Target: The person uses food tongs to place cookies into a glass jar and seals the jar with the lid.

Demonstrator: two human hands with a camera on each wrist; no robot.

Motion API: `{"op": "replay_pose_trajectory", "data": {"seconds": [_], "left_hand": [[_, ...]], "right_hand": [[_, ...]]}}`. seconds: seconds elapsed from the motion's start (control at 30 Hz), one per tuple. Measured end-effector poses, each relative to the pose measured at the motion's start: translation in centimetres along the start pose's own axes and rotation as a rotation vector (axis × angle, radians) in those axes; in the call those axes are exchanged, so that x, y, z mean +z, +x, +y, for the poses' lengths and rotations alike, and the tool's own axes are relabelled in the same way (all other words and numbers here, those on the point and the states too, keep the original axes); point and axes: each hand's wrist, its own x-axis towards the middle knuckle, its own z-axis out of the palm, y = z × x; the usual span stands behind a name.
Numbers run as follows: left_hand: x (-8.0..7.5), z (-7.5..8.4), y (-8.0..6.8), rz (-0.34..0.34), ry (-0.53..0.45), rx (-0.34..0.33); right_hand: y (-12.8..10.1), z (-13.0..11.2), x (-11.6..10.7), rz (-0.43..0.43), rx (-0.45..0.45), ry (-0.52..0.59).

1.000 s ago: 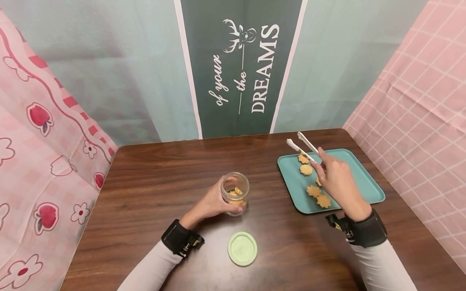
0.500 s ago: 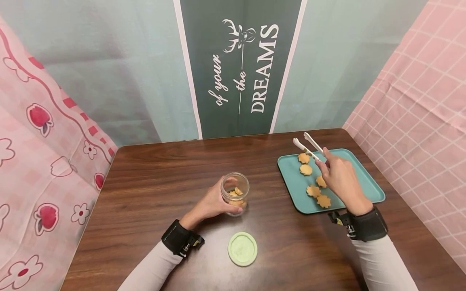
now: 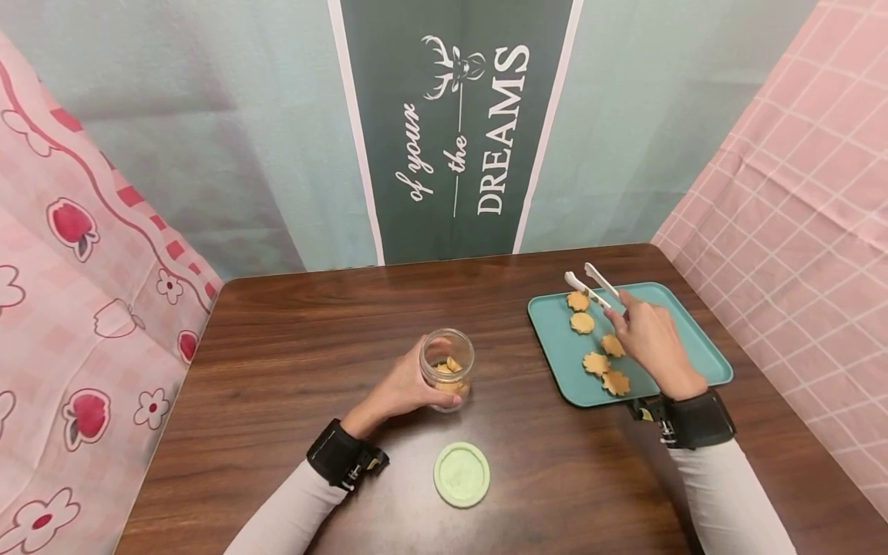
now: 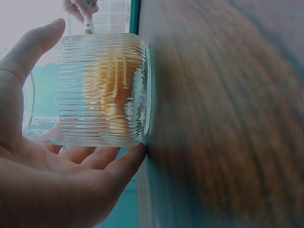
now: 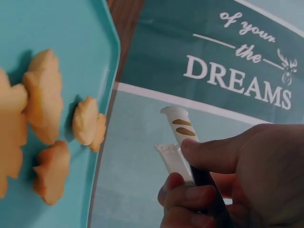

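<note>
My left hand (image 3: pixel 409 385) grips a clear glass jar (image 3: pixel 447 370) standing upright on the table, with fingers and thumb round its side. Several golden cookies (image 4: pixel 114 88) lie in the jar's lower part, behind ribbed glass. In my right hand (image 3: pixel 648 339) are white tongs (image 3: pixel 590 289), pinched between thumb and fingers, their arms apart with nothing between the tips. The tongs hang over the far left part of a teal tray (image 3: pixel 701 347). Several scalloped cookies (image 3: pixel 581 323) lie on that tray, and the tong tips are close over the farthest one (image 3: pixel 577 301).
A pale green round lid (image 3: pixel 462 475) lies on the brown wooden table (image 3: pixel 298 347) in front of the jar. Fabric backdrops (image 3: pixel 277 139) hang behind the table and at both sides. Black camera straps (image 3: pixel 340 455) circle both wrists.
My right hand has drawn the tongs a little to the right, and their tips have come lower toward the tray. The left hand and the jar have stayed put.
</note>
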Motion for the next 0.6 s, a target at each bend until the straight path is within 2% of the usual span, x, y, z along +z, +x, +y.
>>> {"op": "replay_pose_trajectory", "data": {"seconds": [0.43, 0.6], "left_hand": [[0.0, 0.0, 0.1, 0.001, 0.021, -0.020], [0.0, -0.1, 0.1, 0.000, 0.013, -0.013]], "right_hand": [[0.1, 1.4, 0.2, -0.155, 0.067, -0.030], [0.1, 1.6, 0.2, -0.181, 0.071, -0.034]]}}
